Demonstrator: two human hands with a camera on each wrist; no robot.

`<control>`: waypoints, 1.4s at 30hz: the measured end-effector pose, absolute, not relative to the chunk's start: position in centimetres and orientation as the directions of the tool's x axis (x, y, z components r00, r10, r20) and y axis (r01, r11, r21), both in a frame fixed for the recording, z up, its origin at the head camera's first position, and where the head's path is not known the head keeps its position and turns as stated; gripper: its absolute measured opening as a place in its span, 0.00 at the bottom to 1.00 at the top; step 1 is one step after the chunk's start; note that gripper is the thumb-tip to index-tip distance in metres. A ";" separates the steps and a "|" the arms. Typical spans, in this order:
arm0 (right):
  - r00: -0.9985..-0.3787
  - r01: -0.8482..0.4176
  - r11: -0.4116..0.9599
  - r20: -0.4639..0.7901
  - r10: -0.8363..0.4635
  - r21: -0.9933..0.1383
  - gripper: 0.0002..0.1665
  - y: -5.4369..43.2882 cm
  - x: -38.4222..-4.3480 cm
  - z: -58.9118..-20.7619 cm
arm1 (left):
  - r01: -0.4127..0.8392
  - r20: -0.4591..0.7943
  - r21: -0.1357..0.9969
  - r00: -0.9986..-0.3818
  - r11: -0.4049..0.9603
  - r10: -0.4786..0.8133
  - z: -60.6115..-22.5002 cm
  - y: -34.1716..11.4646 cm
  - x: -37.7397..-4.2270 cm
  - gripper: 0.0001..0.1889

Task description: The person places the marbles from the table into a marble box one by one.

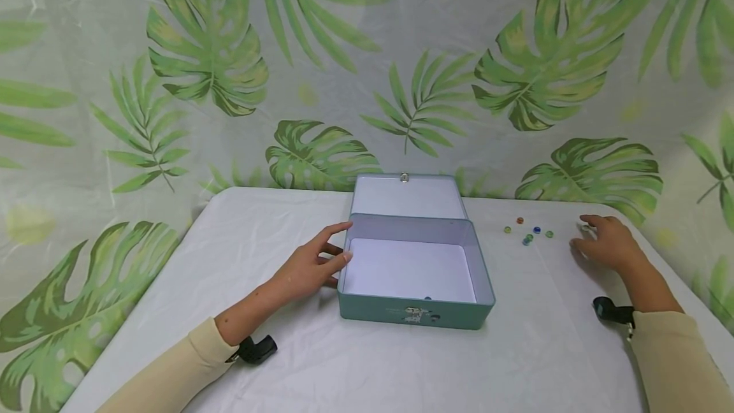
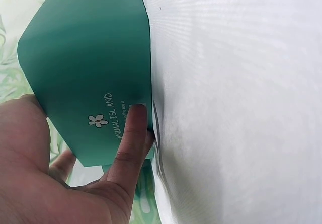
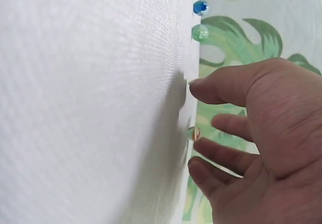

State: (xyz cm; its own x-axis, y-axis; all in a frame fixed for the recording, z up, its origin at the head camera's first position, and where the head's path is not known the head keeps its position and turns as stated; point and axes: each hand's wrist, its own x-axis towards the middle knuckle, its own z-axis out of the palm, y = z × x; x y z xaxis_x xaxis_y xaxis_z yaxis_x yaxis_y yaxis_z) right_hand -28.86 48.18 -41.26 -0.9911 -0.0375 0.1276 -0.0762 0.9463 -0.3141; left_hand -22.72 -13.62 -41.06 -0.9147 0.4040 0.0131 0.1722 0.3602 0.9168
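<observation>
A green tin box (image 1: 415,312) stands on the table with its lid (image 1: 407,196) tipped back. My left hand (image 1: 304,269) holds the box's left wall: the thumb hooks over the rim, and a finger lies along the printed side (image 2: 75,68) in the left wrist view. Inside the box, by the front wall, shows a small dark marble (image 1: 427,298). At the far right my right hand (image 1: 610,244) reaches down with thumb and fingers spread about a clear glass marble (image 3: 194,133). The thumb stands apart from that marble; one fingertip is right beside it.
Several marbles lie right of the box, among them an orange one (image 1: 520,220), a blue one (image 1: 536,230) and a green one (image 1: 549,234). A white cloth covers the table (image 1: 545,343). Behind it hangs a leaf-patterned curtain (image 1: 424,30).
</observation>
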 end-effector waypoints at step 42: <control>-0.958 -0.233 0.907 0.245 -0.151 -0.352 0.09 42.2 -29.1 -39.1 | 0.176 0.019 0.920 -0.912 0.350 0.411 -41.3 -13.6 -22.8 0.34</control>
